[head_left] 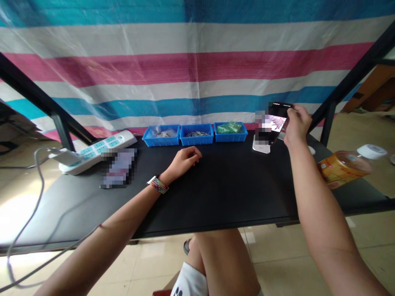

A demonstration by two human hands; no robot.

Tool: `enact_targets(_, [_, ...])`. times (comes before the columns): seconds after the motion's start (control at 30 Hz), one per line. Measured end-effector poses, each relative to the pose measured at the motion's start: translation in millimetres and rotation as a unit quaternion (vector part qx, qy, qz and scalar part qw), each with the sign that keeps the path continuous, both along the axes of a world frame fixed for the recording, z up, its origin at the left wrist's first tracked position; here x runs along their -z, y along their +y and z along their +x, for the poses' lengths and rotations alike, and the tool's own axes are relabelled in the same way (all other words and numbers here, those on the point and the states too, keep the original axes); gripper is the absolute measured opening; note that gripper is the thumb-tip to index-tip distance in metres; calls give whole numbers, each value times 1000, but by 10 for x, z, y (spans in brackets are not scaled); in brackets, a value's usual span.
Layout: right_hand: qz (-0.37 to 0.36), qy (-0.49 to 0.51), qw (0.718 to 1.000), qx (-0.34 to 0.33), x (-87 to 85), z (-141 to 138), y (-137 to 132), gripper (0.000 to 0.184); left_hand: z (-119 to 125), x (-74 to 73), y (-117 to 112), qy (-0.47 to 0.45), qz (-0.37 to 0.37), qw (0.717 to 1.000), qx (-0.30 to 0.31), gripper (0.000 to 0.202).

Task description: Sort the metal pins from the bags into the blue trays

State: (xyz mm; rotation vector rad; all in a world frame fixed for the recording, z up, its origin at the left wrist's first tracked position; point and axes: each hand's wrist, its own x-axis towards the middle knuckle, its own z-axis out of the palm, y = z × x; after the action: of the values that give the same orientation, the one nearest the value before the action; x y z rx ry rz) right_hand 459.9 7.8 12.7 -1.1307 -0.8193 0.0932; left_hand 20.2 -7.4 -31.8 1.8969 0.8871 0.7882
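— How are the fingers (pixel 291 111) of the right hand (pixel 296 123)?
— Closed round the edge of the dark rectangular smartphone (pixel 276 121), which is propped on a small white plastic stand (pixel 261 147) at the far right of the black desk (pixel 234 185).
— And the left hand (pixel 184 160)?
— Loosely curled, holding nothing, resting on the desk near 3 blue plastic trays (pixel 197 135).

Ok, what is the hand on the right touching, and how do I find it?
Look at the black table, then along the row of three blue bins at its back. Just right of them a dark phone leans on a white stand, with the right hand on its top. It alone stands up with a lit screen.
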Motion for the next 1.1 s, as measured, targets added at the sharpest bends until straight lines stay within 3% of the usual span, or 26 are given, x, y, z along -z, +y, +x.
enact_targets(0.3, [19, -82, 996, 41, 13, -14, -32, 27, -1, -6, 1, 1, -3, 1000, -3, 19])
enact_targets(0.47, [-15, -154, 982, 109, -42, -125, -182, 43, -2, 9, 8, 2, -1, 1000, 1, 18])
enact_targets(0.67, [-39, -232, 964, 122, -1, -201, -334, 46, -3, 13, 6, 4, -1, 1000, 2, 18])
enact_targets(0.87, [-50, -239, 957, 155, 44, -264, -384, 23, -10, 25, 9, 8, 1, 1000, 3, 18])
enact_targets(1.0, [-34, -237, 957, 166, 45, -303, -394, 24, -5, 14, 2, 12, -1, 1000, 2, 18])
enact_targets(1.1, [-1, -194, 971, 143, 72, -274, -357, 35, 4, -12, -12, 11, -2, 1000, -1, 18])
